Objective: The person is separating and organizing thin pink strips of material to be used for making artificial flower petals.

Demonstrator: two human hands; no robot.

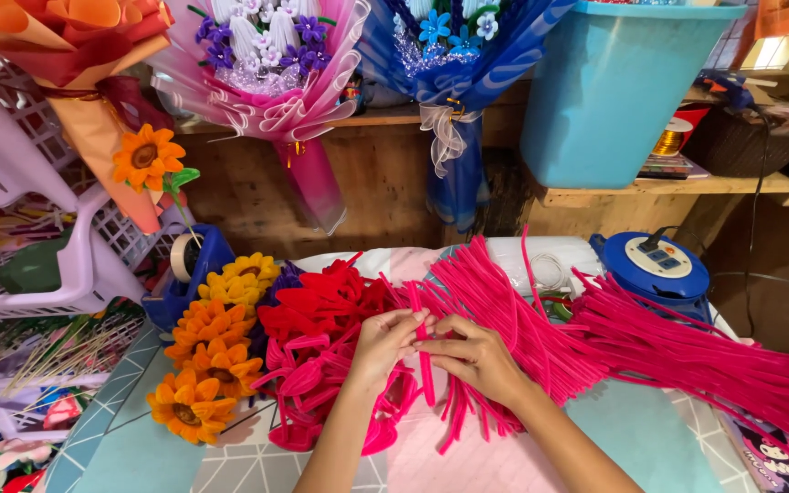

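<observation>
Head view: a turquoise bin (609,91) stands on the shelf at upper right, its contents unseen; white baskets (38,265) sit at left. At centre, the left hand (383,345) and right hand (477,358) pinch one pink pipe cleaner (426,365) between their fingertips, just beside the pink pile (650,351). Bare table (632,438) shows lower right.

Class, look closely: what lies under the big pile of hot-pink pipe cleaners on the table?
Under the hot-pink pipe cleaner pile a pale pink cloth shows at the near edge, with white cord behind. Both hands, left and right, pinch one stem; the rest beneath is covered.
</observation>
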